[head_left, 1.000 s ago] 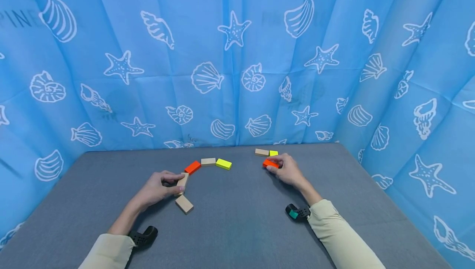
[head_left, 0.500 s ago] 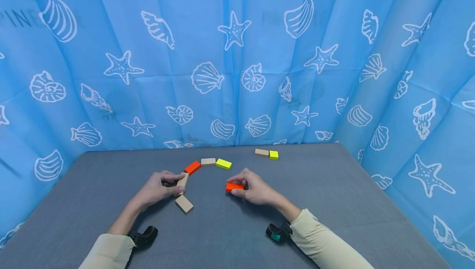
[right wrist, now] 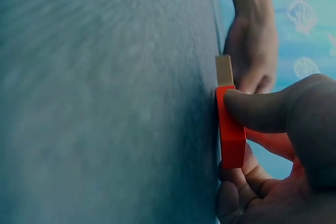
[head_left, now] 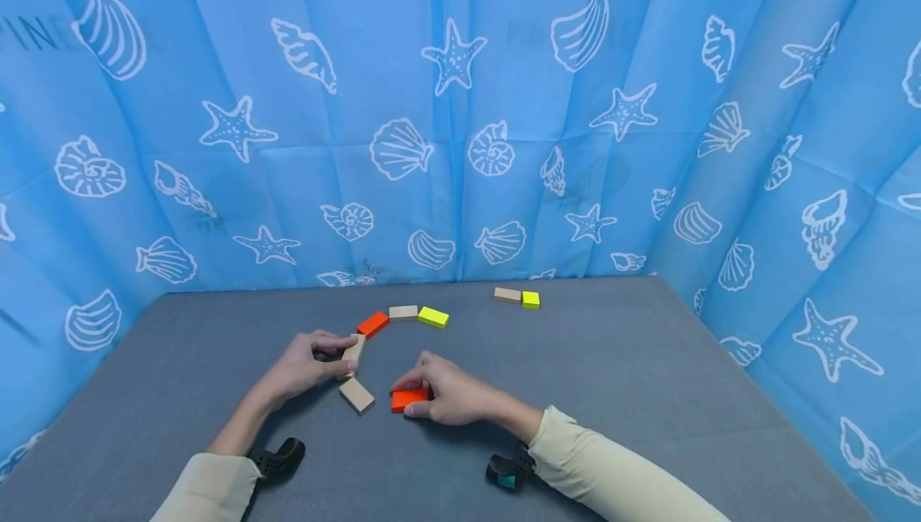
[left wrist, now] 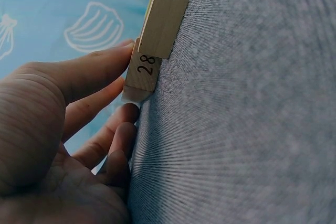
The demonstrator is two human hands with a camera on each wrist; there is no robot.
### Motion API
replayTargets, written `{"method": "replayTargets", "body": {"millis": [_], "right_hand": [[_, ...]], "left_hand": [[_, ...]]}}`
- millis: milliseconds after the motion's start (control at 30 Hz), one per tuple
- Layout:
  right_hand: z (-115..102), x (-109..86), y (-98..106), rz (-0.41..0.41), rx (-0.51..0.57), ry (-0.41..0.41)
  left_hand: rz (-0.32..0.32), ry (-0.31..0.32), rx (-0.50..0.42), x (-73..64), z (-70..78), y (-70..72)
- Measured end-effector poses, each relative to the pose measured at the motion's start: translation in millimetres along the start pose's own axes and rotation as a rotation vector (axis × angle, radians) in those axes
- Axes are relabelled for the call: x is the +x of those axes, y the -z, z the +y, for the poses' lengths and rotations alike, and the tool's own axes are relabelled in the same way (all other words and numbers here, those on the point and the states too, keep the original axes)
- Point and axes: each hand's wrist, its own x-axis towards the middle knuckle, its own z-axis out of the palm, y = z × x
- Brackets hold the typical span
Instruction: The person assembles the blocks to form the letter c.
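Observation:
My left hand point(head_left: 302, 366) pinches a plain wooden block point(head_left: 355, 352) between thumb and fingers on the grey table. In the left wrist view this block point(left wrist: 146, 73) shows the printed number 28, and another plain block point(left wrist: 168, 22) partly covers it. That other wooden block point(head_left: 357, 396) lies at the near end of a curved row. Farther along the row come an orange-red block point(head_left: 373, 324), a wooden block point(head_left: 404, 313) and a yellow block point(head_left: 434, 317). With thumb and fingers, my right hand point(head_left: 456, 394) grips a second orange-red block point(head_left: 408, 400), just right of the row's near end.
Toward the back right of the grey table point(head_left: 612, 370), a wooden block point(head_left: 508, 295) and a yellow block point(head_left: 531, 300) lie side by side. A blue curtain point(head_left: 460, 186) with white shell prints hangs behind the table and along its right side.
My right hand has brought the second orange-red block from beside the back-right pair, leftward and nearer, to the row's near end. My left hand stays on its wooden block.

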Motion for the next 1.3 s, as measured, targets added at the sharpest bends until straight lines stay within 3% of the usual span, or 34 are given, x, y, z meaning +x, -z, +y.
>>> {"method": "replayTargets", "body": {"millis": [600, 1300], "right_hand": [[-7.3, 14.9, -9.8, -0.022, 0.051, 0.01], [-12.3, 14.9, -11.6, -0.026, 0.077, -0.013]], "left_hand": [[-0.011, 0.014, -0.004, -0.4, 1.2, 1.8], [-0.014, 0.014, -0.012, -0.3, 1.6, 1.9]]}}
